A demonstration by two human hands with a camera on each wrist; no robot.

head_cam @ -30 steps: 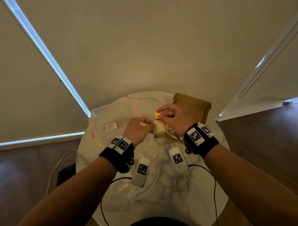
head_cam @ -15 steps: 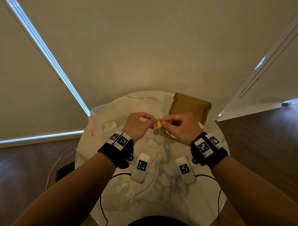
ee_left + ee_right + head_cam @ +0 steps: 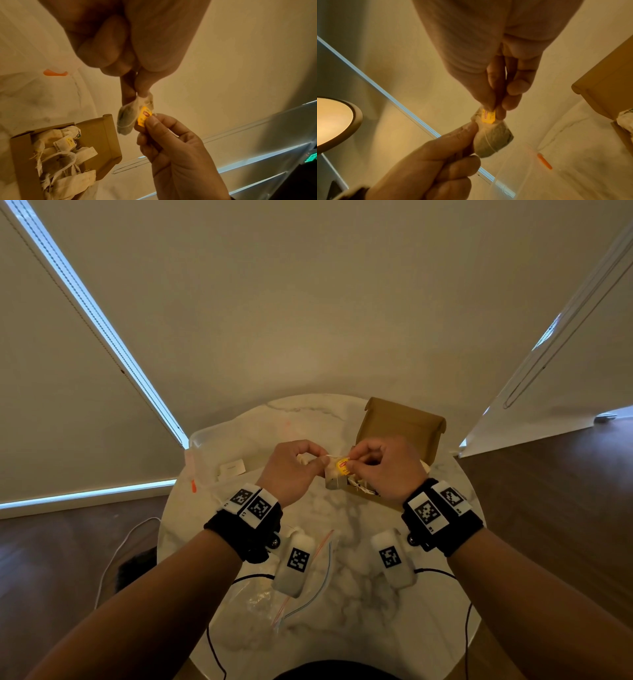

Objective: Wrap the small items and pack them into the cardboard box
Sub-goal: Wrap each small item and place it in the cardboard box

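We hold the tea bag (image 3: 334, 474) in the air at the middle of the head view, our left hand (image 3: 291, 470) pinching its top corner while our right hand (image 3: 380, 470) pinches the yellow tag (image 3: 343, 467) against its side. The bag hangs long axis down, just left of the open cardboard box (image 3: 400, 433), so our right hand is nearer the drop. It looks pale and papery with a dark fill, its thin string wound around it.

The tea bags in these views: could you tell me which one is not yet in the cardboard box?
The tea bag pinched between both hands; its yellow tag is in the right hand. The others lie in the box.
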